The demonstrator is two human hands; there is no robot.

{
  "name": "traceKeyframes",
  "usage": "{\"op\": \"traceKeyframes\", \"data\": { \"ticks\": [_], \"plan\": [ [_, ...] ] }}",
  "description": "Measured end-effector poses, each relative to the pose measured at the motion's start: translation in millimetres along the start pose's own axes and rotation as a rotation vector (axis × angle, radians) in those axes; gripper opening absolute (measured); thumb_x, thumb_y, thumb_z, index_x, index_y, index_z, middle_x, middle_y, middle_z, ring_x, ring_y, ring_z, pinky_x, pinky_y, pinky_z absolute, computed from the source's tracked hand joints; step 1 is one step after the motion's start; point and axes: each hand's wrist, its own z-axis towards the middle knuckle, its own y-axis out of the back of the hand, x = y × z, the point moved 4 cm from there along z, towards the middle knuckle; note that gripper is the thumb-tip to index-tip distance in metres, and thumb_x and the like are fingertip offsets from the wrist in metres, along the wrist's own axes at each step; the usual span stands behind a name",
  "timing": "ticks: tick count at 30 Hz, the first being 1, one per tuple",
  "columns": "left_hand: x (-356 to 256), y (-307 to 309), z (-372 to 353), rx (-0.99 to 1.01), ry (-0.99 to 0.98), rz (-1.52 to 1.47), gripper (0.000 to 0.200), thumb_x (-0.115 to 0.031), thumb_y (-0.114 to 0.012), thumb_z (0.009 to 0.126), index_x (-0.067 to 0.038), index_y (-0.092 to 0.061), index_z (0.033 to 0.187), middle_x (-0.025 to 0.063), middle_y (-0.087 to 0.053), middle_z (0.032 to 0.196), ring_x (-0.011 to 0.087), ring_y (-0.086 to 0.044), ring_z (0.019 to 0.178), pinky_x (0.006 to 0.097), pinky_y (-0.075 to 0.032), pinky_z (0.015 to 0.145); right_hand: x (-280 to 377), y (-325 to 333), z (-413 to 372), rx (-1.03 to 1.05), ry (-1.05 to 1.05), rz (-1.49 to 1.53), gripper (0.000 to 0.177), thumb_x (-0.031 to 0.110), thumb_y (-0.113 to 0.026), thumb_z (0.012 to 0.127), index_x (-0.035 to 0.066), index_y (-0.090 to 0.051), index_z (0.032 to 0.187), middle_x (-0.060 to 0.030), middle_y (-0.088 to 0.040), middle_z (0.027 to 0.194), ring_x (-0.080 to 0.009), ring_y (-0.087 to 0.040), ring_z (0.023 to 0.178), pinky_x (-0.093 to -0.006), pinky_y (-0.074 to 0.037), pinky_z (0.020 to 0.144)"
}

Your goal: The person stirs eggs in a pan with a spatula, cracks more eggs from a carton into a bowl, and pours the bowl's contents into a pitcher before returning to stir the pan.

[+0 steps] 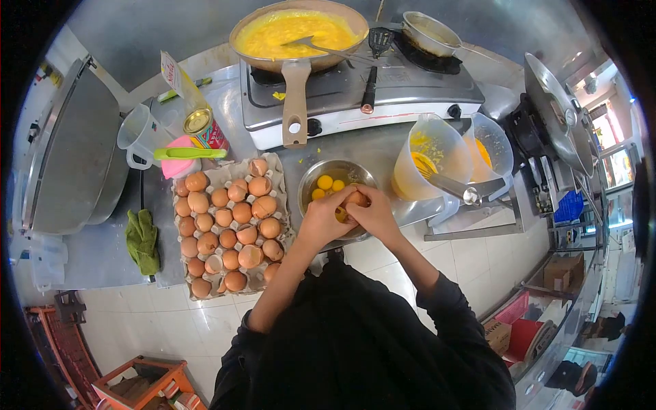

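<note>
Over a metal bowl (346, 166), my left hand (325, 215) and my right hand (376, 213) are both closed around one brown egg (356, 199). Its shell seems parted on the underside, where yellow shows between my fingers. Several raw yolks (324, 182) lie in clear egg white in the bowl. Left of my hands is a cardboard egg tray (277, 164) with brown eggs, some of them broken empty shells. On the right stands a plastic pitcher (437, 154) with yellow egg residue and a whisk (425, 164) in it.
A pan (295, 102) of yellow egg sits on the gas stove (410, 92), its handle pointing toward me. A black spatula (370, 82) and a small pot (432, 34) are there too. A second pitcher (493, 147), a can (208, 130) and a green cloth (141, 242) stand around.
</note>
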Motion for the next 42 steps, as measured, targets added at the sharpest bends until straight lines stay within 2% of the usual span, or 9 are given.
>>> {"op": "traceKeyframes", "data": {
  "ticks": [6,8,15,18,21,23,26,33,42],
  "plan": [
    [-1,3,0,-0.027,-0.073,-0.041,0.050,-0.012,-0.069,0.055,-0.006,-0.054,0.103,0.0159,-0.059,0.089,0.0284,-0.058,0.083,0.0318,-0.047,0.073,-4,-5,4,0.052,0.008,-0.015,0.028,0.016,-0.055,0.063,-0.002,-0.055,0.085,-0.0191,-0.058,0.080,-0.0307,-0.058,0.075,-0.0331,-0.045,0.068],
    [-5,7,0,-0.040,-0.077,-0.040,0.051,-0.011,-0.069,0.055,-0.007,-0.054,0.104,0.0160,-0.059,0.089,0.0283,-0.058,0.083,0.0317,-0.047,0.074,4,-4,5,0.081,0.044,-0.072,0.034,0.012,-0.053,0.063,-0.002,-0.054,0.095,-0.0175,-0.058,0.080,-0.0235,-0.058,0.074,-0.0289,-0.044,0.068],
    [8,15,-3,0.001,-0.153,0.033,0.045,-0.006,-0.064,0.059,-0.006,-0.055,0.104,0.0166,-0.058,0.091,0.0259,-0.059,0.077,0.0295,-0.047,0.073,1,-3,8,0.253,0.132,-0.114,0.041,0.013,-0.053,0.065,-0.002,-0.050,0.103,-0.0182,-0.058,0.084,-0.0255,-0.058,0.077,-0.0302,-0.044,0.072],
    [13,15,-3,0.076,0.047,-0.086,0.041,-0.005,-0.062,0.063,-0.006,-0.056,0.103,0.0148,-0.060,0.089,0.0183,-0.061,0.073,0.0259,-0.047,0.071,-7,-1,13,0.202,0.254,-0.161,0.043,0.018,-0.053,0.067,-0.004,-0.046,0.103,-0.0212,-0.057,0.086,-0.0330,-0.056,0.079,-0.0345,-0.044,0.071],
    [18,20,-1,0.088,0.216,-0.234,0.034,-0.009,-0.062,0.069,-0.006,-0.058,0.102,0.0125,-0.062,0.078,0.0137,-0.061,0.067,0.0236,-0.048,0.064,-12,5,17,0.234,0.150,-0.070,0.044,0.020,-0.051,0.071,-0.003,-0.042,0.107,-0.0179,-0.057,0.082,-0.0255,-0.059,0.073,-0.0304,-0.046,0.063],
    [22,23,1,0.051,0.239,-0.352,0.032,-0.009,-0.061,0.071,-0.006,-0.057,0.103,0.0115,-0.062,0.079,0.0122,-0.060,0.067,0.0227,-0.048,0.063,-12,6,16,0.444,-0.295,0.161,0.044,0.023,-0.051,0.074,-0.001,-0.038,0.110,-0.0130,-0.055,0.078,-0.0172,-0.059,0.069,-0.0241,-0.046,0.053],
    [24,31,2,-0.006,0.246,-0.456,0.030,-0.009,-0.059,0.075,-0.006,-0.056,0.105,0.0103,-0.062,0.081,0.0108,-0.059,0.067,0.0212,-0.047,0.062,-4,9,19,0.429,-0.348,0.412,0.042,0.023,-0.052,0.075,0.000,-0.039,0.107,-0.0091,-0.053,0.075,-0.0126,-0.058,0.066,-0.0194,-0.043,0.046],
    [6,40,1,0.033,0.352,-0.365,0.038,-0.017,-0.063,0.072,-0.006,-0.054,0.107,0.0115,-0.061,0.085,0.0120,-0.059,0.067,0.0232,-0.048,0.062,7,7,12,0.394,-0.364,0.359,0.031,0.023,-0.052,0.080,0.005,-0.040,0.104,-0.0053,-0.055,0.087,-0.0102,-0.059,0.069,-0.0155,-0.039,0.046],
    [8,29,2,0.096,0.214,-0.328,0.046,-0.008,-0.062,0.067,-0.005,-0.051,0.112,0.0092,-0.061,0.087,0.0122,-0.058,0.071,0.0233,-0.048,0.065,12,9,7,0.272,0.012,0.144,0.043,0.020,-0.061,0.073,-0.001,-0.049,0.109,-0.0124,-0.059,0.086,-0.0144,-0.059,0.066,-0.0235,-0.046,0.061]
  ]
}}
